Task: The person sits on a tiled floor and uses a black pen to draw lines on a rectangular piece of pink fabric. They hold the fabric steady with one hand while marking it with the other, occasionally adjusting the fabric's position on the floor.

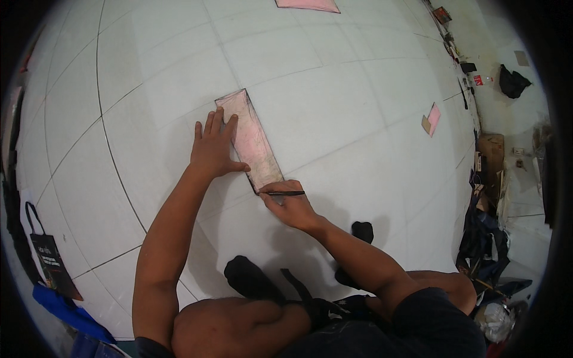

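Note:
A long pink rectangular piece (253,140), worn and smudged with dark edges, lies flat on the white tiled floor. My left hand (213,141) is spread along its left edge, fingertips and thumb resting on it. At the near end, my right hand (290,204) pinches a slim dark pen (285,193), held nearly level. The pen's tip meets the piece's near left corner. Whether the pen leaves a line there is too small to tell.
Another pink piece (308,5) lies at the far edge, and a small pink and brown piece (432,120) to the right. A black bag (52,259) is at the left. Dark cloth (486,238) and a cardboard box (492,164) line the right wall. My feet (253,277) are close by.

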The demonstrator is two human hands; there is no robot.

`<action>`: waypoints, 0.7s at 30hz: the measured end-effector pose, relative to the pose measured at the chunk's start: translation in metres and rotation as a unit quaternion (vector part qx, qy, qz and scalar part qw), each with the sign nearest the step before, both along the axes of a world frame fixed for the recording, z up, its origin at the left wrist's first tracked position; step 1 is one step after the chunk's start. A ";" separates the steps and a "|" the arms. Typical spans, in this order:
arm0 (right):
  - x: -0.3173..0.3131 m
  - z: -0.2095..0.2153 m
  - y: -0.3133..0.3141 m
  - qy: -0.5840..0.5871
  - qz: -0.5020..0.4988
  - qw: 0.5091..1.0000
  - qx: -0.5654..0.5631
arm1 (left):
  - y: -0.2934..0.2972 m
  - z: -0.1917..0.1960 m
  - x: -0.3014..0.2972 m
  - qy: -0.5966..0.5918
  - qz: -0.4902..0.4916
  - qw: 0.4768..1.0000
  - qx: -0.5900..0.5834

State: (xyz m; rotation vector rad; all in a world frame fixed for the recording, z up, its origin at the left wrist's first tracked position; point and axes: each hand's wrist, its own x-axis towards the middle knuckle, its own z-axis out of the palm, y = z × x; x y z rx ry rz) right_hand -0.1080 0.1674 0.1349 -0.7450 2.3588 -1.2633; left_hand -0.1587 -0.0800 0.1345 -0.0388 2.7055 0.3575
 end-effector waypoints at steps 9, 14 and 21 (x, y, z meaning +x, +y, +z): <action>-0.015 0.008 0.032 -0.068 -0.128 0.985 0.091 | 0.001 -0.004 0.003 0.007 -0.010 1.000 -0.019; -0.030 0.020 0.050 -0.059 -0.150 0.979 0.126 | -0.001 0.002 0.002 -0.013 -0.008 1.000 -0.013; -0.133 0.095 0.048 0.148 0.033 0.986 0.073 | 0.007 0.003 -0.002 0.006 -0.035 0.999 0.022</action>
